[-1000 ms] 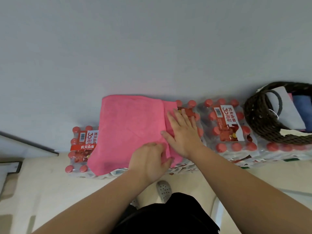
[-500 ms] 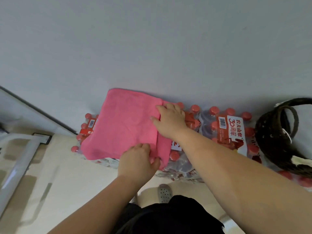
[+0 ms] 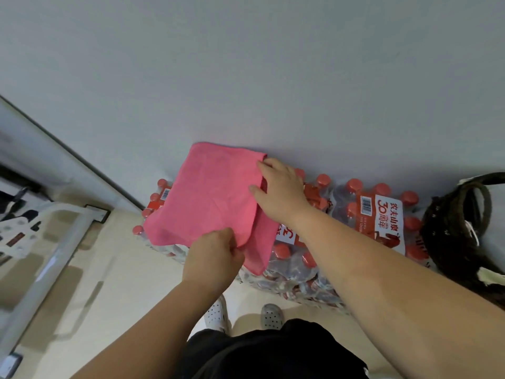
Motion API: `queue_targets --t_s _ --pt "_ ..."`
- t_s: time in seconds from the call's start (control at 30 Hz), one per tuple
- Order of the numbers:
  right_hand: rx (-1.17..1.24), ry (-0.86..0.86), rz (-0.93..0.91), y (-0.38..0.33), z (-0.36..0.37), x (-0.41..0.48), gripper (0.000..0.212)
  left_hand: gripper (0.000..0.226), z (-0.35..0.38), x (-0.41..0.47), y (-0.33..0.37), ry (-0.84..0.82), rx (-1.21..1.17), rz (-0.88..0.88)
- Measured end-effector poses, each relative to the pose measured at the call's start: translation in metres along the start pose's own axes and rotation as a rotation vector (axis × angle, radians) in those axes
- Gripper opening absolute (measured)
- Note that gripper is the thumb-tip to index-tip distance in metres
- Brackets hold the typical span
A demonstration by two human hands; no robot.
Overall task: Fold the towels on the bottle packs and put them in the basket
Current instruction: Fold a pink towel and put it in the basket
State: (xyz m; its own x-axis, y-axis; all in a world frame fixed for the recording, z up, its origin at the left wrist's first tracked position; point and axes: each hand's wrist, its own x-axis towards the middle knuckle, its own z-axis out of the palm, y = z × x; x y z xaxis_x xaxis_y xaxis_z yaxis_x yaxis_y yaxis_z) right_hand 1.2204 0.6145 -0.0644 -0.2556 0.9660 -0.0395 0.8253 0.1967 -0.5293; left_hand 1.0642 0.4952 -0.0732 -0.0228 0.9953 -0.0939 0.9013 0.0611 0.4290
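Note:
A pink towel [image 3: 207,198] lies partly folded on shrink-wrapped packs of red-capped bottles [image 3: 363,214] set against the grey wall. My left hand [image 3: 213,255] pinches the near edge of the towel's upper layer. My right hand [image 3: 278,190] holds the far right edge of that layer, its fingers curled over the fold. A lower layer of the towel sticks out to the right below both hands. A dark woven basket [image 3: 453,231] stands at the right end of the packs, cut off by the frame edge.
The grey wall [image 3: 246,77] rises directly behind the packs. Beige floor [image 3: 114,283] spreads on the left, with a white frame [image 3: 54,242] at the far left. My two light shoes [image 3: 243,313] stand just before the packs.
The view has swung left, pushing the basket toward the right edge. My right hand slid up to the towel's far right corner. My left hand keeps its pinch on the near edge.

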Motion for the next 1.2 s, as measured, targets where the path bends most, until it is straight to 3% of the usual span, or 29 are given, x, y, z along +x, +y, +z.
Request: queue_targets --t_s 0.1,0.2,0.27,0.4,0.53,0.67,0.73,0.8,0.9,1.03,1.2 --pt "0.089 0.190 -0.076 -0.004 -0.017 -0.007 0.058 0.018 -0.017 -0.005 0.002 0.048 -0.106 0.070" --pt "0.076 0.293 -0.052 0.006 -0.024 -0.020 0.055 0.012 -0.020 -0.014 0.009 -0.009 -0.184 0.155" --pt "0.014 0.213 0.052 0.018 -0.019 -0.027 0.057 0.002 -0.007 -0.017 0.013 -0.077 -0.184 0.155" --pt "-0.178 -0.113 0.180 0.039 -0.002 -0.039 0.073 0.008 0.027 -0.013 0.010 -0.233 -0.085 0.143" --pt "-0.191 -0.103 0.180 0.042 0.000 -0.039 0.073 0.020 0.034 -0.006 0.005 -0.273 -0.027 0.156" --pt "-0.283 -0.063 0.196 0.032 0.000 -0.043 0.078 0.009 0.026 -0.007 0.008 -0.250 -0.034 0.177" --pt "-0.297 -0.073 0.102 0.021 0.004 -0.042 0.077 0.022 0.015 -0.004 0.006 -0.131 -0.072 0.136" --pt "-0.303 -0.106 0.015 0.008 0.011 -0.035 0.077 0.021 0.003 0.004 -0.001 0.016 -0.067 0.141" --pt "-0.323 -0.157 0.007 -0.007 0.025 -0.021 0.082 0.047 -0.013 0.025 -0.026 0.109 0.124 0.157" --pt "-0.382 -0.204 0.107 -0.005 0.049 -0.012 0.093 0.081 -0.022 0.052 -0.063 -0.110 0.405 0.105" --pt "-0.460 -0.167 0.098 0.000 0.058 -0.020 0.100 0.088 -0.016 0.047 -0.097 -0.212 0.456 0.179"
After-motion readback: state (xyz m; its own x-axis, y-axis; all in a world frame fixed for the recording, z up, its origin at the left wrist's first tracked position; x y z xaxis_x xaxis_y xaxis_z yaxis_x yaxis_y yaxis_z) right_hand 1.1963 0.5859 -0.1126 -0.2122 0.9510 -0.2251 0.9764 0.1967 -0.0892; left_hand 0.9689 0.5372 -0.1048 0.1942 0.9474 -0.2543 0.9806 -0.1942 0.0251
